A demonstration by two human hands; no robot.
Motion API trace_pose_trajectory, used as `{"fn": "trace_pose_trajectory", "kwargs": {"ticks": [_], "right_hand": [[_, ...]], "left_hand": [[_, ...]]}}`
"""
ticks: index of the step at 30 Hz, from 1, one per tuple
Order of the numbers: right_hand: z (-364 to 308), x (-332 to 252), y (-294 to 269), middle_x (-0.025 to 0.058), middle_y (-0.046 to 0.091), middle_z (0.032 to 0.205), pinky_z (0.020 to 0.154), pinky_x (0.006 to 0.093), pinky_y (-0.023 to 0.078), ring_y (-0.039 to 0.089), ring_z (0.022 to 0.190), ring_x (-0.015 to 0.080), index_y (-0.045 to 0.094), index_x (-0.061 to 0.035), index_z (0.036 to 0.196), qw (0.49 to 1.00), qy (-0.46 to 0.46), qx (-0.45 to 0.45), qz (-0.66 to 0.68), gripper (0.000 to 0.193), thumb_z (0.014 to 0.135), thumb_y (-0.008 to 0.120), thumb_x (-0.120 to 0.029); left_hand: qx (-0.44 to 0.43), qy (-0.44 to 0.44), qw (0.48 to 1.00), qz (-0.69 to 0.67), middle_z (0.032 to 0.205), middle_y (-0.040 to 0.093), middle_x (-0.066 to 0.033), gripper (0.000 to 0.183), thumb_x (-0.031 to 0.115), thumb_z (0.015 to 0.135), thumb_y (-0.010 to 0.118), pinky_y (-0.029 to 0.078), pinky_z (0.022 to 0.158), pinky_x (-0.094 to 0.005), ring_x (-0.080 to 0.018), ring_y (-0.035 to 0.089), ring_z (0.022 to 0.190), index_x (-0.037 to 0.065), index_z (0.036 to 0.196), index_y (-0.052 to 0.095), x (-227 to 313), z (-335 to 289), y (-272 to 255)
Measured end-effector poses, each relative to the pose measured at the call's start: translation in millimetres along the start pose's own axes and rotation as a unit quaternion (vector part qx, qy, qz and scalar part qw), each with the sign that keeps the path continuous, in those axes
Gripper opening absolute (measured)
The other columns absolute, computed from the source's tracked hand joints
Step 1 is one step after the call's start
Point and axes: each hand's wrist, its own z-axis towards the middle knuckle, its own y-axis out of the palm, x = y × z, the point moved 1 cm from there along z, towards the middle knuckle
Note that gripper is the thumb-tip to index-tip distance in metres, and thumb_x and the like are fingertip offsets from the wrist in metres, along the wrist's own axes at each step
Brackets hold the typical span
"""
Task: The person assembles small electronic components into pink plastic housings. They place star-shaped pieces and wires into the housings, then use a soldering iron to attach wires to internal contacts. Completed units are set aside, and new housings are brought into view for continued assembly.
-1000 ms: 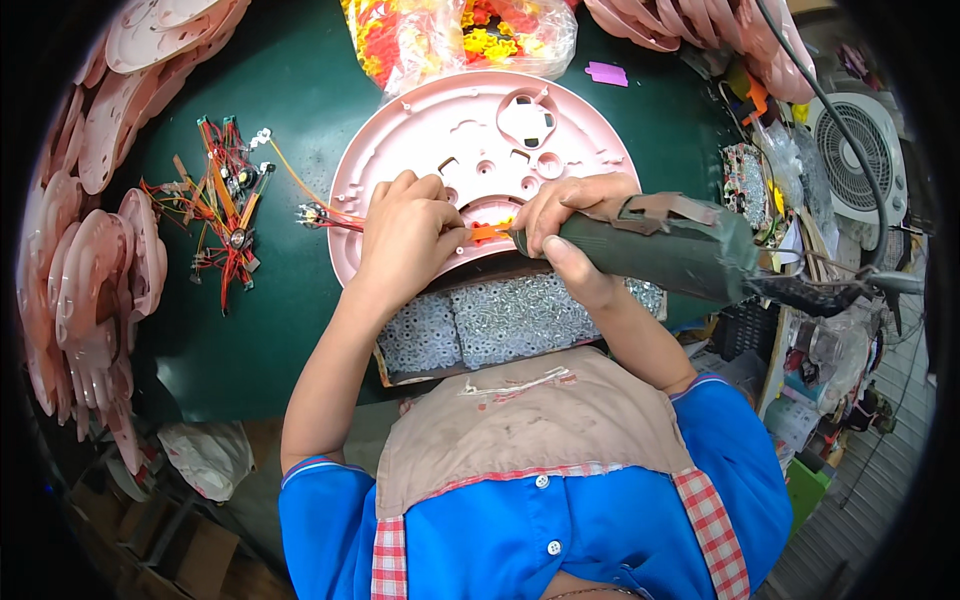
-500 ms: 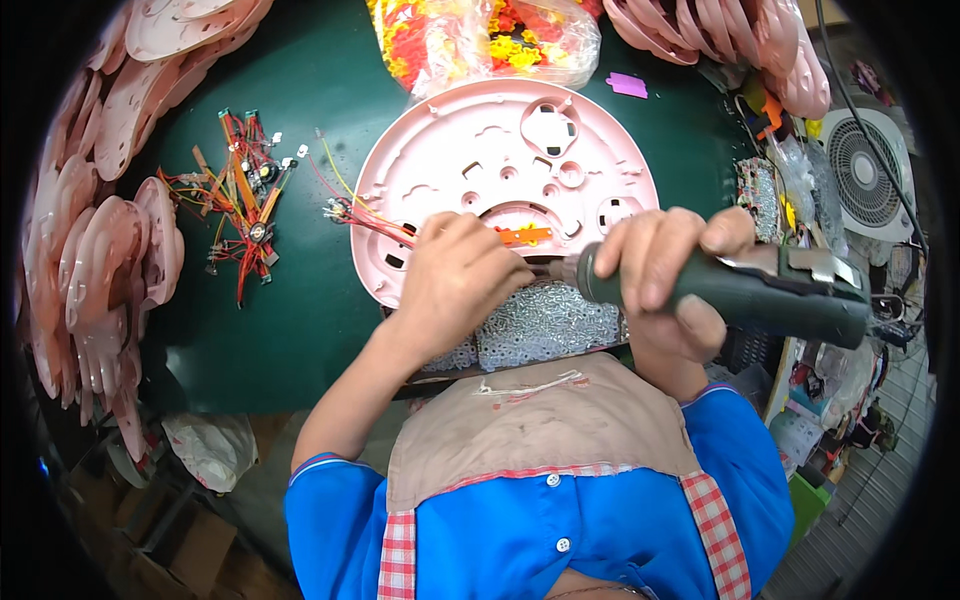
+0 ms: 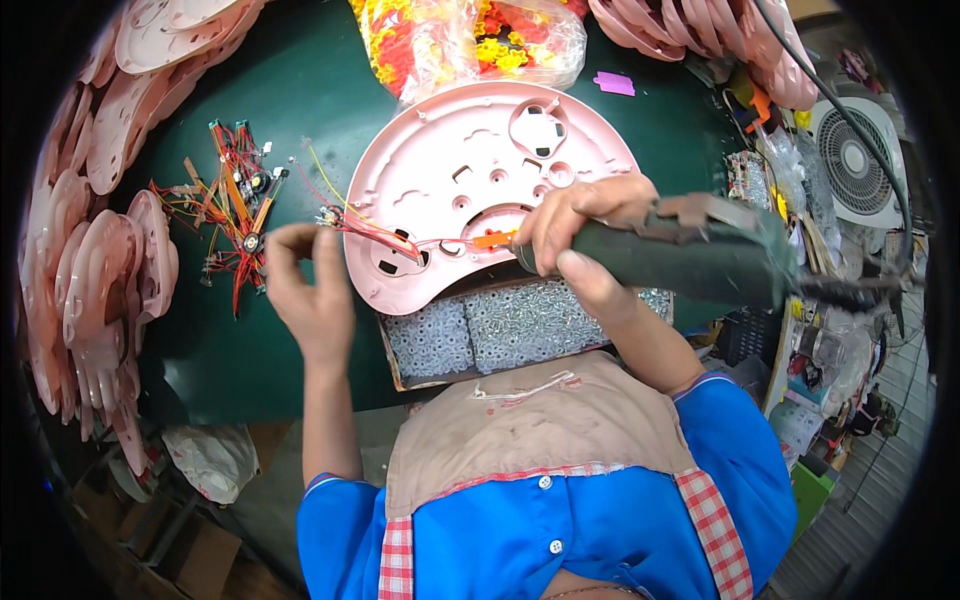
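Note:
My right hand [image 3: 592,228] is wrapped round a dark green electric screwdriver [image 3: 690,255], its front end over the orange circuit strip [image 3: 492,241]. That strip lies in the curved recess of a pink plastic shell [image 3: 415,165] on the table. Red and yellow wires [image 3: 372,230] run from the strip across the shell's left edge. The screwdriver's tip is hidden by my fingers. Left of the shell, my left hand [image 3: 315,295] is raised with thumb and fingers apart, and nothing shows in it. It is nearest to a heap of wired circuit strips [image 3: 240,205].
A box of screws and small washers [image 3: 545,325] stands between the shell and my apron. Stacked pink shells [image 3: 100,270] line the left side, more [image 3: 700,40] the back right. A bag of yellow and red parts [image 3: 470,45] lies behind. A cable hangs at right, near a fan [image 3: 855,160].
My left hand has left the screwdriver's tip and moved left, toward the wired strips. The right hand and screwdriver have shifted slightly left and up over the shell.

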Motion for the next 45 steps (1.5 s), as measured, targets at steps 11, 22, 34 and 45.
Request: {"fn": "trace_pose_trajectory", "kwargs": {"ticks": [11, 22, 34, 45], "right_hand": [[-2.2, 52.6, 4.5, 0.007, 0.06, 0.076, 0.076, 0.041, 0.06, 0.062, 0.071, 0.0169, 0.044, -0.005, 0.12, 0.998, -0.006, -0.054, -0.04, 0.038, 0.089, 0.067, -0.003], [-2.4, 20.8, -14.3, 0.0054, 0.058, 0.074, 0.072, 0.0434, 0.058, 0.06, 0.066, 0.0179, 0.052, -0.007, 0.131, 0.998, -0.055, 0.034, -0.002, 0.044, 0.088, 0.065, -0.007], [-90.2, -73.0, -100.5, 0.0086, 0.062, 0.072, 0.071, 0.0409, 0.057, 0.061, 0.064, 0.0195, 0.048, -0.0048, 0.124, 0.977, -0.068, 0.114, -0.166, 0.045, 0.085, 0.071, -0.005], [-116.1, -64.0, -131.7, 0.0087, 0.062, 0.072, 0.071, 0.0415, 0.057, 0.06, 0.064, 0.0189, 0.048, -0.0005, 0.123, 0.967, -0.023, 0.21, -0.144, 0.043, 0.086, 0.069, -0.008]], "left_hand": [[-0.178, -0.188, 0.93, -0.262, 0.118, 0.066, -0.0065, 0.044, 0.003, 0.099, 0.066, 0.051, 0.091, -0.0273, -0.0113, 0.062, 0.099, -0.003, 0.142, 0.058, -53.3, 15.4, -13.7], [-0.383, 0.13, 0.909, -0.104, 0.099, 0.074, -0.0103, 0.026, -0.005, 0.079, 0.074, 0.053, 0.079, -0.0314, -0.0218, 0.071, 0.089, 0.003, 0.105, 0.074, 59.0, 24.8, -16.1], [-0.487, 0.172, 0.853, -0.073, 0.093, 0.071, -0.009, 0.022, 0.011, 0.088, 0.079, 0.056, 0.08, -0.0352, -0.0206, 0.069, 0.084, 0.003, 0.108, 0.076, 40.9, 71.4, 176.3], [-0.327, 0.383, 0.846, 0.177, 0.105, 0.064, -0.0062, 0.028, 0.012, 0.084, 0.08, 0.049, 0.088, -0.0425, -0.0279, 0.06, 0.101, 0.012, 0.113, 0.08, 63.8, 33.6, 176.4]]}}
